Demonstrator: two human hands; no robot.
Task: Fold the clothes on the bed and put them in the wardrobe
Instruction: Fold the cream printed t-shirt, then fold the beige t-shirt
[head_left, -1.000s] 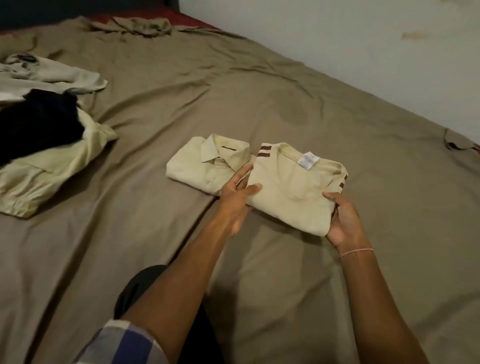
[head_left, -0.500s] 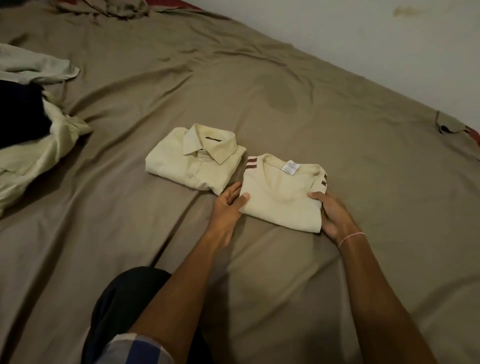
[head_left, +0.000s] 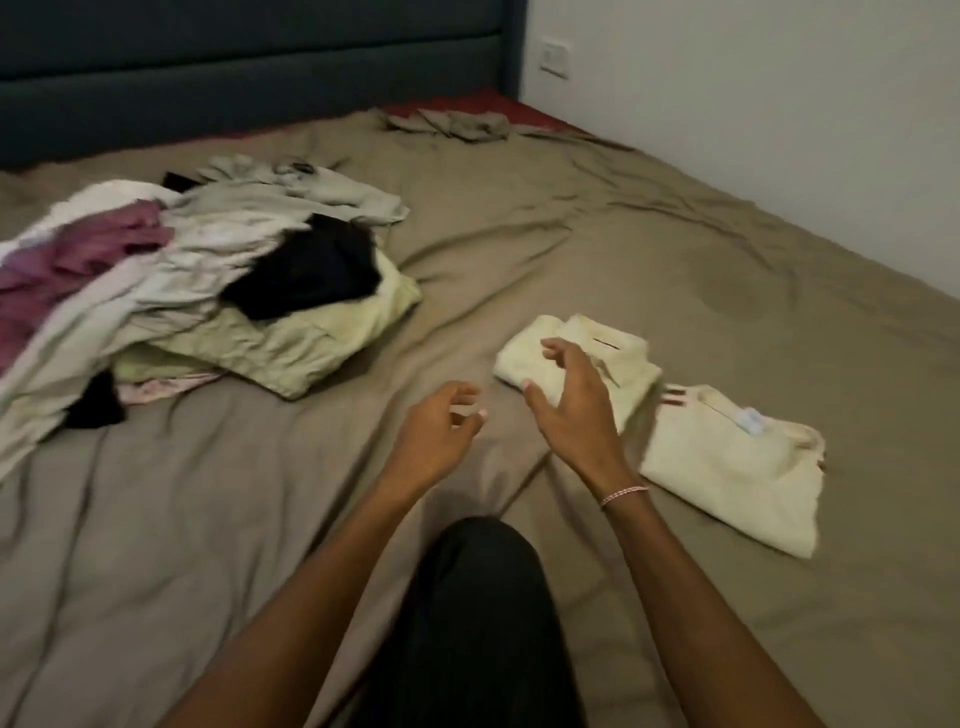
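Two folded cream garments lie side by side on the brown bed sheet (head_left: 597, 249): a collared shirt (head_left: 618, 358) and, to its right, a striped-collar top (head_left: 727, 467) with a white label. My right hand (head_left: 571, 400) hovers in front of the collared shirt with loosely curled fingers, holding nothing. My left hand (head_left: 436, 431) floats over the bare sheet just left of it, also loosely curled and empty. A heap of unfolded clothes (head_left: 197, 301) in white, purple, black and pale green lies at the left.
A dark padded headboard (head_left: 249, 67) runs along the far side, and a white wall (head_left: 779, 104) borders the bed on the right. A crumpled brown cloth (head_left: 452, 124) lies near the headboard. My dark-trousered knee (head_left: 478, 597) rests on the sheet below my hands.
Both hands have let go of the folded striped-collar top and lifted off toward the left. The view has swung left, bringing the clothes heap and headboard into sight.
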